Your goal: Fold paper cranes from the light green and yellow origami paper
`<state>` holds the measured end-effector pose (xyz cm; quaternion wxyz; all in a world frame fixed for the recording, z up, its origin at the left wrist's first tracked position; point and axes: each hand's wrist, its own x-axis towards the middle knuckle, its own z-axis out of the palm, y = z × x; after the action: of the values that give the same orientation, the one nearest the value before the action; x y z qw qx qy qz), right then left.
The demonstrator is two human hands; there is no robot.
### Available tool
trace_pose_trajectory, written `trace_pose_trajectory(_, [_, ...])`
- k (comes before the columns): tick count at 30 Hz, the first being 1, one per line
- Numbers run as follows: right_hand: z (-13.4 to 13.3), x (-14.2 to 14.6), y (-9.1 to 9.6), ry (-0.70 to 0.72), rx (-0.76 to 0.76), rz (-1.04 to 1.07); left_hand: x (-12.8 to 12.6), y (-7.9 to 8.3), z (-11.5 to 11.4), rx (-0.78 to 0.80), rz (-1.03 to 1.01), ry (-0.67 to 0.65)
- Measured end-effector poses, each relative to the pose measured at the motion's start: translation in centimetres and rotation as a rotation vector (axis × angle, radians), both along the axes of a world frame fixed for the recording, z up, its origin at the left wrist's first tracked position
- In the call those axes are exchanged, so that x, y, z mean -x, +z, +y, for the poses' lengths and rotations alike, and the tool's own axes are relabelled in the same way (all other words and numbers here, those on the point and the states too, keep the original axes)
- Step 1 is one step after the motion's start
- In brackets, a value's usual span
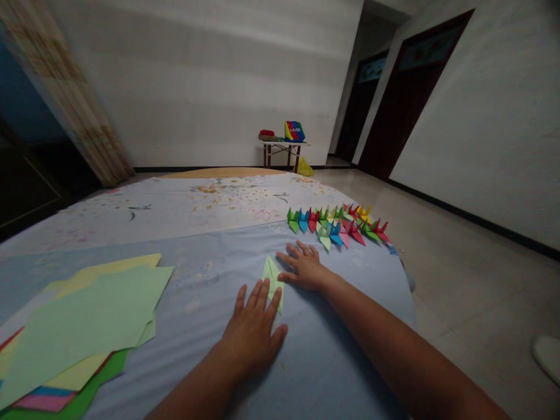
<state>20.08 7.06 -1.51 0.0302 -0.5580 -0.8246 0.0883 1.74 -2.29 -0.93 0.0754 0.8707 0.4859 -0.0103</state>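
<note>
Lying flat on the pale blue tablecloth (196, 315), the folded light green paper (271, 269) before you is a narrow, pointed diamond with crease lines visible on its upper part. Your left hand (251, 329) rests its fingers over the lower portion; your right hand (305, 267) is spread beside it, thumb at the right edge. Neither hand is clenched: your fingers are extended, steadying the paper rather than gripping it. Beyond your right hand, the origami cranes (335, 234) stand in uneven rows and may be recorded as complete. Judged against them, your piece appears part-way: the slim outline is formed, but no raised wings, neck or tail show. At your left, the stack of coloured paper sheets (94, 312) lies flat, apparently unfolded; its count cannot be determined.
</note>
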Motion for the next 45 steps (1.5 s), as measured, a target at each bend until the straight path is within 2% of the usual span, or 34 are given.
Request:
trace_pose_trajectory(6, [-0.1, -0.4, 0.7, -0.059, 0.024, 0.053, 0.1, 0.2, 0.0, 0.022, -0.002, -0.004])
trace_pose_trajectory(12, [-0.4, -0.3, 0.3, -0.029, 0.085, 0.061, 0.1, 0.2, -0.1, 0.042, -0.011, -0.016])
trace_pose_trajectory(18, [-0.6, 0.3, 0.8, -0.015, -0.037, 0.193, 0.5, 0.1, 0.3, 0.021, -0.062, -0.020])
trace_pose_trajectory(23, [-1.1, 1.4, 0.9, -0.039, -0.041, 0.202, 0.7, 0.5, 1.3, -0.068, -0.187, 0.009])
trace_pose_trajectory(26, [-1.2, 1.8, 0.7, -0.016, -0.048, 0.255, 0.9, 0.5, 1.9, -0.100, -0.339, 0.045])
trace_pose_trajectory(29, [-1.1, 1.9, 0.6, 0.000, -0.031, 0.413, 1.1, 0.3, 2.5, -0.083, -0.528, 0.162])
trace_pose_trajectory(31, [-1.1, 1.9, 0.7, 0.064, 0.036, 0.584, 1.2, 0.1, 2.9, -0.019, -0.684, 0.264])
trace_pose_trajectory(34, [-1.5, 2.1, 1.2, 0.234, 0.118, 0.810, 1.3, 0.0, 3.6, 0.097, -0.962, 0.381])
trace_pose_trajectory(38, [-2.2, 2.5, 1.9, 0.354, 0.024, 0.872, 1.4, 0.3, 4.3, 0.253, -1.291, 0.470])
trace_pose_trajectory(40, [-2.3, 2.6, 1.7, 0.305, -0.076, 0.868, 1.4, 0.5, 4.4, 0.344, -1.410, 0.520])
trace_pose_trajectory(42, [-2.0, 2.6, 1.3, 0.179, -0.171, 0.875, 1.4, 0.7, 4.4, 0.397, -1.482, 0.566])
trace_pose_trajectory(44, [-1.6, 2.6, 0.6, 0.054, -0.170, 0.903, 1.3, 0.7, 4.4, 0.428, -1.529, 0.588])
trace_pose_trajectory(45, [-1.4, 2.6, 0.3, 0.017, -0.124, 0.923, 1.3, 0.6, 4.4, 0.441, -1.549, 0.590])
